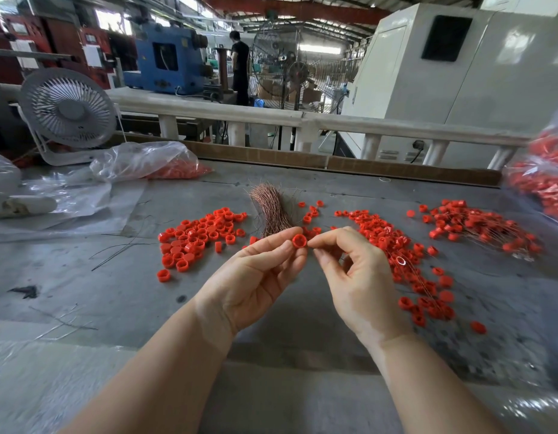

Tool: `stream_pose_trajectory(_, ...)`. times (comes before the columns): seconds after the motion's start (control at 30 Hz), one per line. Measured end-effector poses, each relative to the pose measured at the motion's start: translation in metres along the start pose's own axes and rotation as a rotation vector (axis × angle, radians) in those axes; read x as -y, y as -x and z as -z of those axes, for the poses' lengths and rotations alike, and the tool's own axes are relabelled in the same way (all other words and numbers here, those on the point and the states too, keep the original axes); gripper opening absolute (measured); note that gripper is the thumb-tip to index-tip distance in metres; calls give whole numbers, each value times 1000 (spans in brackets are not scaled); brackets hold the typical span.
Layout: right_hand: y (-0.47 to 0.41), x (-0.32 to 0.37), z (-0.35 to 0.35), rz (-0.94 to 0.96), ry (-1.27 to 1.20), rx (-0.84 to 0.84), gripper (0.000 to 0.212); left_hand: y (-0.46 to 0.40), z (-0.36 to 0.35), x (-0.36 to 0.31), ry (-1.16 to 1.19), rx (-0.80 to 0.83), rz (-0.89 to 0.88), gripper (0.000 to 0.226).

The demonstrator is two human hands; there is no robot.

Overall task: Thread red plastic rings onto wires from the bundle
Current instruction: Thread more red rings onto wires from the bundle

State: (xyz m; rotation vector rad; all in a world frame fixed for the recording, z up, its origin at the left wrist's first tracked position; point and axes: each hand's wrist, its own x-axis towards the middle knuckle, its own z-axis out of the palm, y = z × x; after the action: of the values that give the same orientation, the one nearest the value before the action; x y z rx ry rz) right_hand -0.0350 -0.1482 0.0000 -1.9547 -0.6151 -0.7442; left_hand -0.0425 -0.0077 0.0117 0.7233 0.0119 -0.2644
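Fingertips (290,238) of the left hand (255,277) pinched one red ring (299,241); the right hand (355,270) pinched something too thin to identify. Threaded rings (484,227) lay rightward; loose rings (196,239) and the copper wire bundle (271,211) remained.

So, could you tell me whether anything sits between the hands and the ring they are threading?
Nothing visible does. The left hand already pinches the red ring at its fingertips, and the right hand pinches right beside it; any wire there is too thin to see. The wire bundle lies behind them.
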Motion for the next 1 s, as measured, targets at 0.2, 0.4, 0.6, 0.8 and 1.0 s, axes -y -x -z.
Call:
stream_pose_trajectory(0.2,0,0,0,6,21,7,16,0,0,0,-13,-15,-7,22)
stream_pose_trajectory(0.4,0,-1,1,3,47,7,17,0,0,-1,-13,-26,5,22)
stream_pose_trajectory(0.6,0,0,1,26,57,0,15,1,0,-2,-23,-43,13,19)
stream_pose_trajectory(0.8,0,-1,1,27,57,-12,15,1,1,-2,-19,-40,9,21)
stream_pose_trajectory(1.0,1,-2,2,4,48,-10,17,2,0,-1,-27,-44,6,22)
